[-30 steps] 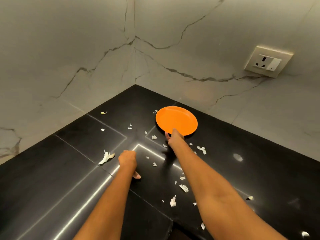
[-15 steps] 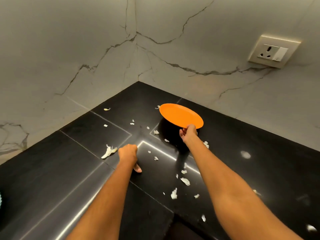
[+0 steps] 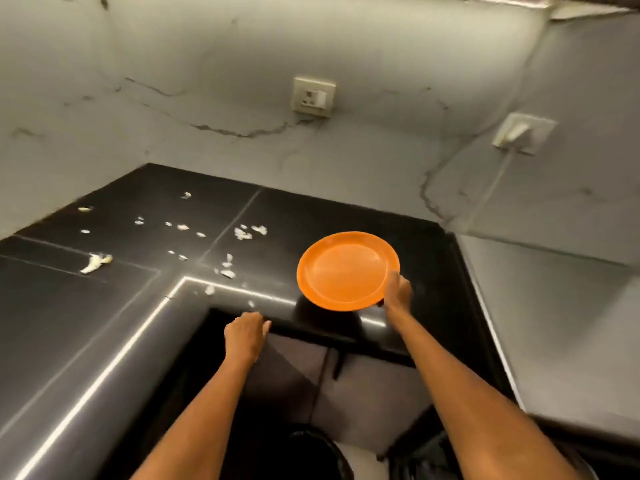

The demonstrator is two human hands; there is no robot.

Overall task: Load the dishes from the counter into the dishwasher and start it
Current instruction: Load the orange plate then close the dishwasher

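The round orange plastic plate (image 3: pixel 347 270) sits right of centre in the frame, lifted clear of the glossy black stone counter (image 3: pixel 104 323) and tilted slightly, its dark shadow on the counter edge just below it. A second ago it lay flat in the far corner of the counter, and half a second ago it was only tipped up at one side — now it is fully off the surface and has travelled toward the counter's near edge. The right hand (image 3: pixel 398 292) grips it by the rim at its lower right, fingers curled under and thumb over the edge. The left hand (image 3: pixel 246 336), which was pressed knuckle-down on the counter top, now rests at the front lip of the counter in the lower centre, fingers loosely curled and holding nothing. White papery scraps (image 3: pixel 242 233) lie scattered across the upper left of the counter, well apart from the plate. Grey cabinet fronts (image 3: pixel 363 386) show beneath the counter; no dishwasher is in view. The pickup looks done, so I judge the carry to the dishwasher comes next — loading and starting are still ahead.
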